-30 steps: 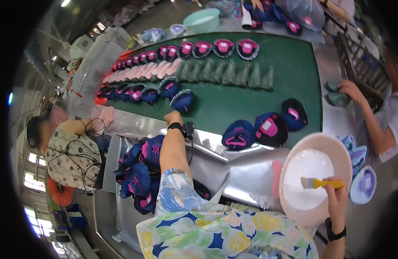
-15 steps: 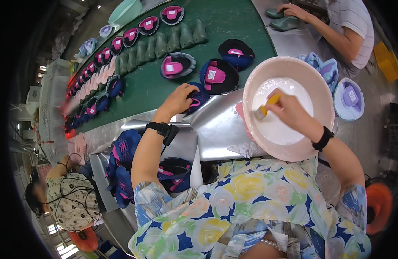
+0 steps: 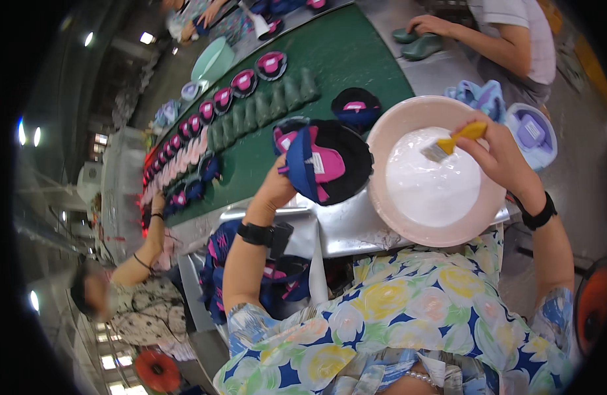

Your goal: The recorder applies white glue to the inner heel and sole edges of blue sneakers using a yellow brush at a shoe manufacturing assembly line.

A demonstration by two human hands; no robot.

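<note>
Green conveyor belt [image 3: 356,62] runs from the near right to the far left, edged by a grey metal bench [image 3: 356,227] nearest the person. Two own hands show, well apart. On the left, the left hand [image 3: 277,187] is clamped on one dark blue and black shoe upper with a pink patch [image 3: 326,161], held up over the belt's near edge. On the right, the right hand [image 3: 497,155] is closed around the yellow handle of one small brush [image 3: 451,141], its bristles over the white glue inside one round pink basin [image 3: 428,230], which sits just right of the held shoe upper. Each wrist wears a black band.

On the belt, one more dark upper [image 3: 356,105] lies just beyond the held one. Farther left stretches a row of pink and dark uppers, roughly ten, hard to count as they shrink and blur. Beside them is a row of green shoe forms [image 3: 270,108]; about eight can be made out. One pale green bowl [image 3: 211,59] stands at the far end.

Two co-workers appear: one at the near left reaching a hand to the belt, and one at the far right, cut off at the shoulders, a hand on a green shoe form [image 3: 418,46]. A heap of blue uppers [image 3: 218,263] under the bench is half hidden by the left forearm
</note>
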